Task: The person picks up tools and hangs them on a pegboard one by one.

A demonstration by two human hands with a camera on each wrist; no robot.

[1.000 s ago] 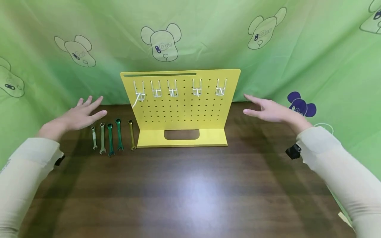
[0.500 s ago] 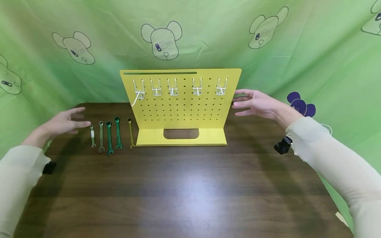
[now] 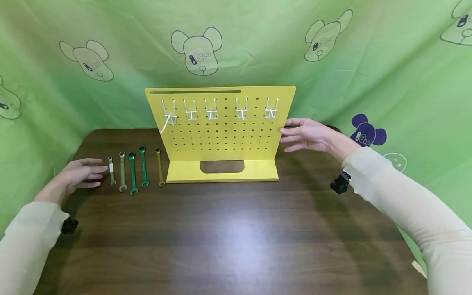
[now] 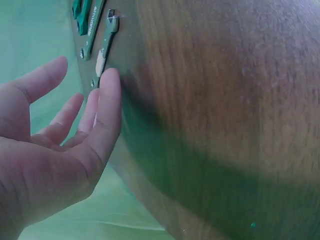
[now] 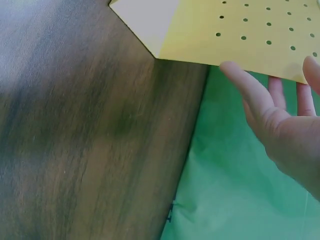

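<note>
My left hand (image 3: 80,175) is held beside the small wrench (image 3: 112,171) with a white label, fingers loosely bent and nothing in them. To that wrench's right lie several more: a pale green wrench (image 3: 123,172), two green wrenches, one of them (image 3: 133,174) lower than the other (image 3: 144,168), and a yellowish wrench (image 3: 159,167). A yellow pegboard (image 3: 221,141) stands upright on its base, with several white wire hooks (image 3: 241,110) along its upper part. At the board's right edge is my right hand (image 3: 307,135), fingers spread; in the right wrist view some fingertips pass behind that edge.
Everything stands on a dark brown wooden table (image 3: 206,229). Green printed cloth (image 3: 258,49) hangs behind and at both sides. Dark wrist cameras sit on the left (image 3: 69,225) and right (image 3: 340,183) sleeves.
My left hand has moved down and left, then toward the labelled wrench, its fingers drawing closer together. My right hand has moved left to the pegboard's edge. The wrenches stay put.
</note>
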